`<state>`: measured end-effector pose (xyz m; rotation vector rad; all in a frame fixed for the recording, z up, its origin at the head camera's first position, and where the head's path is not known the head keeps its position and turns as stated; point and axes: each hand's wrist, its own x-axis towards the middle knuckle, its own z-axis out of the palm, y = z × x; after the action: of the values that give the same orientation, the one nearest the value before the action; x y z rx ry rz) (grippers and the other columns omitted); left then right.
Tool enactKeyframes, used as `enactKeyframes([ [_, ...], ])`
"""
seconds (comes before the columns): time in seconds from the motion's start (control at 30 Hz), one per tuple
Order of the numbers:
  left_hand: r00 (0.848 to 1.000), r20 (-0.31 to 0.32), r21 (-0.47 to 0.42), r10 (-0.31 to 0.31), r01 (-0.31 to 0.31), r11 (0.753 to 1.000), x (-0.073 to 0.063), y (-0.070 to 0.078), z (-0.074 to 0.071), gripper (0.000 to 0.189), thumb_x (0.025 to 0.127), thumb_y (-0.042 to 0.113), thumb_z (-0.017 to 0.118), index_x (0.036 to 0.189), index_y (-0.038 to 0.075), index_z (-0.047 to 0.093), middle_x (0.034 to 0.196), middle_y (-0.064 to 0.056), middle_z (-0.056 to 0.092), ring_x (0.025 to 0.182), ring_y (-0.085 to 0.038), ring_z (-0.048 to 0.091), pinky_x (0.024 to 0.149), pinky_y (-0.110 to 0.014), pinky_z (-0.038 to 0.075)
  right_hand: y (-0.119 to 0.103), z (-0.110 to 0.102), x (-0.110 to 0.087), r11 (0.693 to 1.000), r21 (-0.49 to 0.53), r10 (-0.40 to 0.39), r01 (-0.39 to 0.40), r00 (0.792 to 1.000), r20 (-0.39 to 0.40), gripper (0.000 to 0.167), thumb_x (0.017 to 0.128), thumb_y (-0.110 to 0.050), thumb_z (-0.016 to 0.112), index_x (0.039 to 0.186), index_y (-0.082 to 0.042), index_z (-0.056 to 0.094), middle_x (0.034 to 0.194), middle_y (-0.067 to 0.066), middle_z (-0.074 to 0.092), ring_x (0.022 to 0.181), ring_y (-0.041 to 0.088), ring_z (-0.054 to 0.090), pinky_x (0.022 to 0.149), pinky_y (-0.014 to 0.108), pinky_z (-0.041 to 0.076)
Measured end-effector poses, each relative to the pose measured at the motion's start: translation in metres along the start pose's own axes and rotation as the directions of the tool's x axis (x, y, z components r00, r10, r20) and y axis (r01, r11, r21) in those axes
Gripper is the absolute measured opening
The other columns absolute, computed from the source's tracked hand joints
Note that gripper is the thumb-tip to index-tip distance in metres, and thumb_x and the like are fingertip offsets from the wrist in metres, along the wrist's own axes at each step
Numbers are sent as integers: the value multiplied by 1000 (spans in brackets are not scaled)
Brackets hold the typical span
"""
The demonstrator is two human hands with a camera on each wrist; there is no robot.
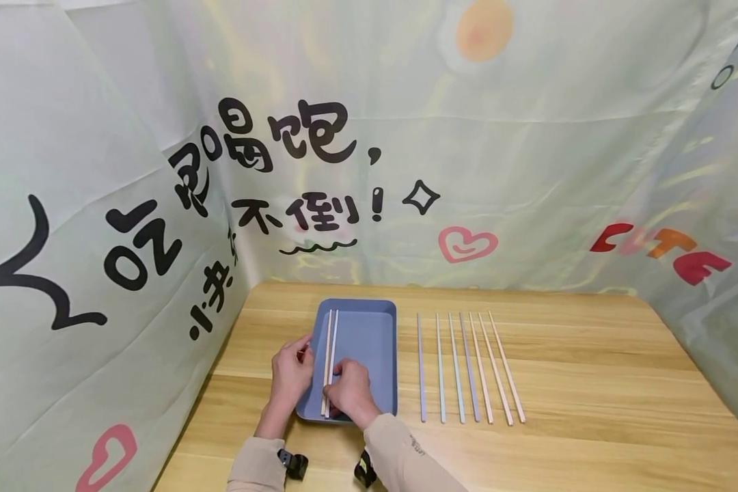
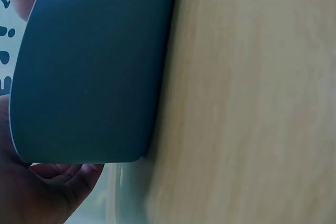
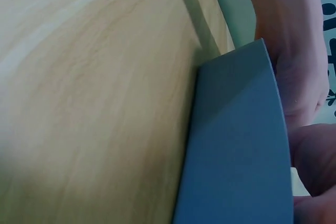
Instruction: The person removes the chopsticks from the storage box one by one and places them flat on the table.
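A blue rectangular tray (image 1: 375, 348) lies on the table with slim chopsticks (image 1: 329, 342) lengthwise along its left side, one pinkish and one whitish. My left hand (image 1: 291, 372) holds the tray's left edge; in the left wrist view its fingers (image 2: 79, 179) curl past the tray wall (image 2: 89, 77). Over the tray's lower part, my right hand (image 1: 352, 393) pinches the chopsticks near their lower ends, and its fingertips are partly hidden. The right wrist view shows the tray's outer wall (image 3: 236, 140) with that hand's fingers (image 3: 317, 156) above the rim.
Right of the tray, several chopsticks lie side by side on the wooden table (image 1: 590, 369): purple ones (image 1: 421, 369), light blue ones (image 1: 440, 369) and pink ones (image 1: 497, 369). A printed cloth (image 1: 529, 171) stands round the table's back and sides.
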<state>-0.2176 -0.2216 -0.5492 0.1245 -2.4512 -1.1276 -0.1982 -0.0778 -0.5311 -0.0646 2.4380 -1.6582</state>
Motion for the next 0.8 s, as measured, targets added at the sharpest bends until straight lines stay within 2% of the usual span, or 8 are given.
enactKeyframes([
  [0.23, 998, -34, 9, 44, -43, 999, 0, -2, 2, 32, 90, -8, 65, 121, -6, 76, 93, -20, 74, 79, -27, 70, 67, -31, 57, 2, -4, 1, 1000, -29, 9, -10, 1000, -9, 20, 78, 11, 73, 96, 7, 64, 62, 11, 62, 38, 23, 65, 38, 30, 53],
  [0.4, 999, -28, 12, 40, -39, 999, 0, -2, 2, 33, 91, -8, 65, 122, -5, 75, 92, -19, 73, 78, -25, 69, 66, -29, 57, 2, -6, 1, 999, 24, 28, -28, 1000, 13, 21, 82, 12, 74, 101, 9, 64, 60, 13, 63, 39, 24, 65, 39, 32, 54],
  [0.53, 1000, -7, 7, 18, -18, 1000, 0, 0, 0, 33, 92, -8, 64, 124, -6, 74, 94, -20, 73, 80, -26, 69, 67, -30, 57, 2, -10, 1, 1000, 7, 11, -11, 1000, -5, 21, 80, 11, 73, 100, 9, 65, 61, 13, 63, 38, 24, 65, 38, 32, 53],
  [0.7, 1000, -4, 15, 10, -10, 1000, 0, 1, 0, 33, 93, -6, 65, 124, -5, 74, 96, -19, 73, 81, -26, 69, 68, -30, 58, 1, -15, 1, 992, -123, -30, 23, 998, -53, 23, 75, 5, 80, 92, 5, 64, 64, 9, 61, 38, 17, 62, 38, 29, 50],
  [0.8, 1000, -9, 20, 15, -14, 1000, 0, 1, 0, 32, 92, -6, 66, 123, -4, 75, 94, -18, 73, 80, -25, 68, 68, -30, 57, 0, -17, 0, 977, -211, -40, 26, 997, -65, 24, 73, 2, 83, 86, 1, 63, 66, 6, 58, 46, 16, 59, 42, 27, 48],
])
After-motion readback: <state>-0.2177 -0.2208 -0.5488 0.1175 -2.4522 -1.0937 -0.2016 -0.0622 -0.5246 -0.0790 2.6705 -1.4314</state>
